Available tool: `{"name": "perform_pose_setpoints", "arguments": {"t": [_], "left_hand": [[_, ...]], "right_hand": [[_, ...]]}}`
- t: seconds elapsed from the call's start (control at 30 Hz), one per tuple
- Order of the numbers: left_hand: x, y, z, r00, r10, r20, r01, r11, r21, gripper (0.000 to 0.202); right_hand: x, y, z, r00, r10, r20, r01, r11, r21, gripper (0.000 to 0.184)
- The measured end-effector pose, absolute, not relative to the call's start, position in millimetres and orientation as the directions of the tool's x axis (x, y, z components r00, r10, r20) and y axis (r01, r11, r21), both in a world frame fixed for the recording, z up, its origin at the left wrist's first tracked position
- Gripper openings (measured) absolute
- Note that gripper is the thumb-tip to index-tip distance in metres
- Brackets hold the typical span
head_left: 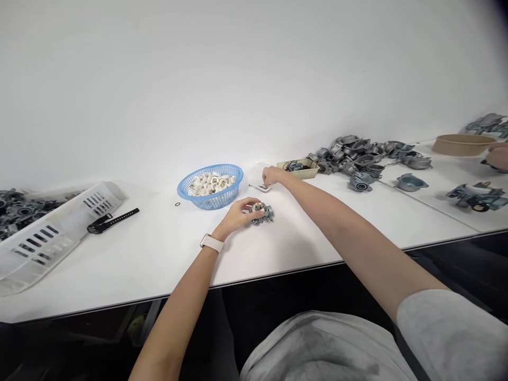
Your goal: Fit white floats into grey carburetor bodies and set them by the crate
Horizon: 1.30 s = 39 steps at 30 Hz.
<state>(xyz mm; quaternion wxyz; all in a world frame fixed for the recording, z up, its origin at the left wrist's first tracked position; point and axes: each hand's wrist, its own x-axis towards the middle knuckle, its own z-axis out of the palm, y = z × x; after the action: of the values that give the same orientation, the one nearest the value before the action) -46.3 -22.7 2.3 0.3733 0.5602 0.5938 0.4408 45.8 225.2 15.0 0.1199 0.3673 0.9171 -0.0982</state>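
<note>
My left hand (238, 214) is closed around a small grey metal carburetor body (267, 212) standing on the white table, thumb across its near side. Farther back, my right hand (271, 175) reaches down to a small white tray (261, 187) that appears to hold tiny parts. Its fingers are bent and pressed together at the tray; what they pinch, if anything, is hidden. Just left of both hands stands a blue basket (210, 201) filled with white ring-shaped parts (212, 183).
A cream tray (311, 173) holds dark small parts. Beside it are piled grey metal castings (349, 153). At left are a white crate (51, 246) and a black watch (113, 220). A tan basin (460, 144) and another person's hand (498, 155) are at far right.
</note>
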Motion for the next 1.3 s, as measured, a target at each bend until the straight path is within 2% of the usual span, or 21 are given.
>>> {"name": "perform_pose_setpoints", "arguments": {"t": [0.17,0.3,0.5,0.7,0.83,1.03,1.3], "left_hand": [[-44.2,-24.0,5.1,-0.094,0.994,0.053,0.35,-0.017,0.936,0.046],[-43.0,-25.8,7.9,-0.089,0.995,0.056,0.37,-0.019,0.929,0.048],[-43.9,-24.3,5.4,-0.109,0.992,0.058,0.379,-0.013,0.925,0.049],[-42.8,-21.7,-0.2,-0.127,0.99,0.066,0.423,-0.006,0.906,0.052],[-38.1,-23.0,1.3,-0.143,0.982,0.125,0.482,-0.042,0.875,0.045],[-33.1,-27.6,8.8,-0.168,0.968,0.187,0.523,-0.073,0.849,0.027],[-36.7,-24.4,5.6,-0.159,0.972,0.175,0.534,-0.065,0.843,0.03]], "right_hand": [[54.8,228.7,18.8,-0.722,0.652,-0.231,0.691,0.693,-0.204,0.032],[61.3,224.0,24.6,-0.749,0.644,-0.157,0.65,0.666,-0.365,0.026],[82.7,206.1,36.1,-0.814,0.572,-0.095,0.487,0.585,-0.649,0.015],[111.2,175.0,37.0,-0.86,0.503,-0.087,0.325,0.408,-0.853,0.017],[122.2,156.2,29.7,-0.847,0.528,-0.059,0.24,0.281,-0.929,0.02],[124.4,129.7,15.2,-0.8,0.601,-0.006,0.112,0.138,-0.984,0.01],[124.5,118.2,-2.0,-0.787,0.616,0.025,0.014,0.058,-0.998,0.013]]}}
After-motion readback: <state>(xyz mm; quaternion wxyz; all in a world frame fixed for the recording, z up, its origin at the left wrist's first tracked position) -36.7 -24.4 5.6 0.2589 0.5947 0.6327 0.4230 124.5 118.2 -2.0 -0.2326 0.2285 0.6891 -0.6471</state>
